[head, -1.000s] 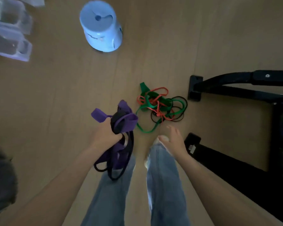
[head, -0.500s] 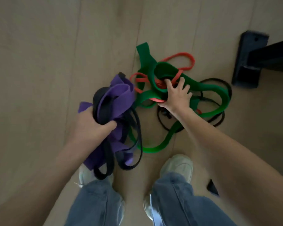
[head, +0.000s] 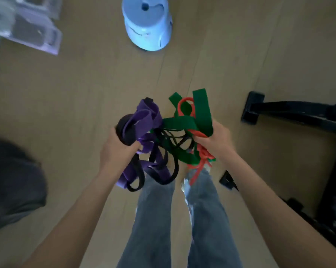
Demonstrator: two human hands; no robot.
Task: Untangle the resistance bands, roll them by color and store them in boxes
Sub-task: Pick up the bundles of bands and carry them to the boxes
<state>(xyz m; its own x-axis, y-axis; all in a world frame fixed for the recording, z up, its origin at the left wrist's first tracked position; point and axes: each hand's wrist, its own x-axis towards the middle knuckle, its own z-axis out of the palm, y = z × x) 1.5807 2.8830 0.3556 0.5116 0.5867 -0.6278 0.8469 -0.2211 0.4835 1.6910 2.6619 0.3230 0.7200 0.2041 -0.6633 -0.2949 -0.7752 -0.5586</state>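
My left hand [head: 117, 147] grips a bunch of purple bands [head: 145, 118] and black bands [head: 138, 171], whose loops hang down over my jeans. My right hand [head: 217, 140] grips a tangle of wide green bands [head: 202, 111] and thin red bands [head: 201, 161], lifted off the floor. Thin black loops [head: 174, 140] run between the two bunches, so both clumps hang joined in front of me. Clear plastic boxes [head: 33, 29] lie on the floor at the far left.
A pale blue round appliance [head: 146, 24] stands on the wooden floor ahead. Black metal frame legs [head: 291, 113] of exercise equipment fill the right side. A dark rounded object [head: 12, 182] sits at the left edge.
My right hand took hold of the green and red tangle on the floor and lifted it up. The view rose from a crouch; the boxes and blue appliance are back in sight.
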